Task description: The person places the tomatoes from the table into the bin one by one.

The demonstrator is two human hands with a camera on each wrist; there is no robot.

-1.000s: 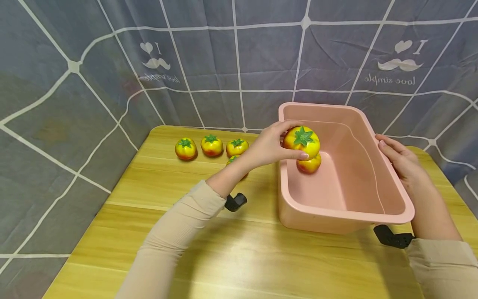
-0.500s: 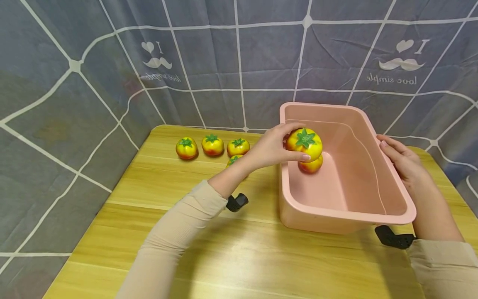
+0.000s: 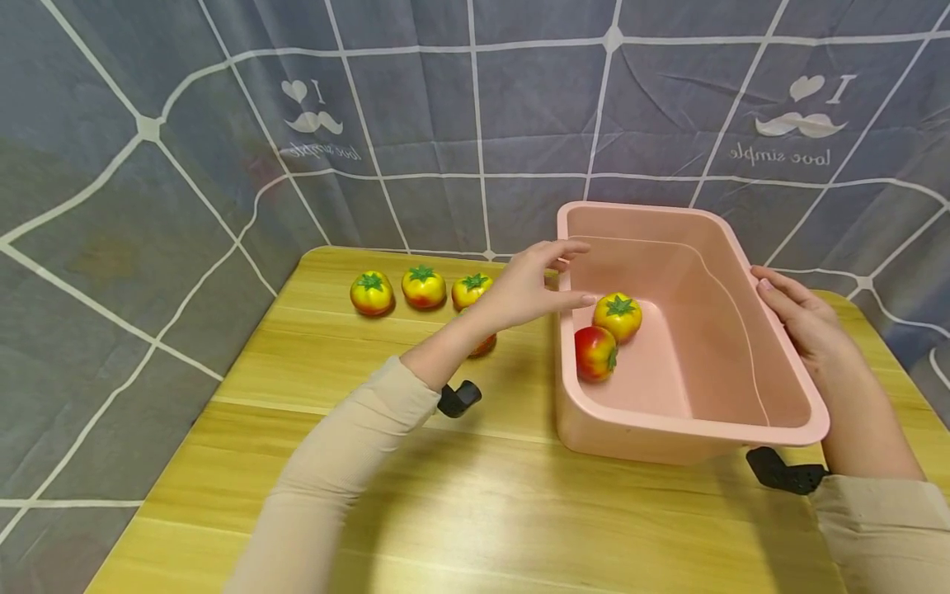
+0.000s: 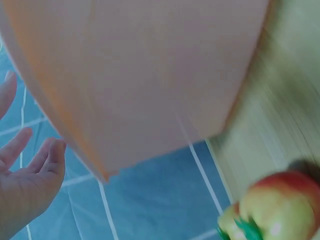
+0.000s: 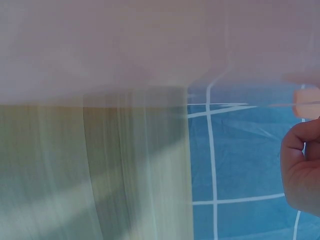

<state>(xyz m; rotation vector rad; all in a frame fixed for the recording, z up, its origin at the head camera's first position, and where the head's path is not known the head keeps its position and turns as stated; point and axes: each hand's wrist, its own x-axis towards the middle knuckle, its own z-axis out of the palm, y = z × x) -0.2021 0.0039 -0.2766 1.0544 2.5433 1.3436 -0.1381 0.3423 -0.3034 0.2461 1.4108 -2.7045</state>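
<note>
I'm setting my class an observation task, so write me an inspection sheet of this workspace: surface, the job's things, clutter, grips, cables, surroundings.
Surface: yellow-brown wood-grain table, glare patch toward the front.
Job's things: pink rectangular plastic bin; inside, one round yellow-and-red fruit with a green leafy top, upright, and a matching fruit on its side. Four similar fruits on the table, two partly hidden by the left arm.
Clutter: nothing seen, beyond a small black part near the left wrist and another near the right.
Grips: left hand, fingers apart, empty, at the bin's left rim; right hand holds its right rim.
Cables: nothing seen.
Surroundings: grey fabric curtain, white grid lines, mirror-reversed lettering.
</note>
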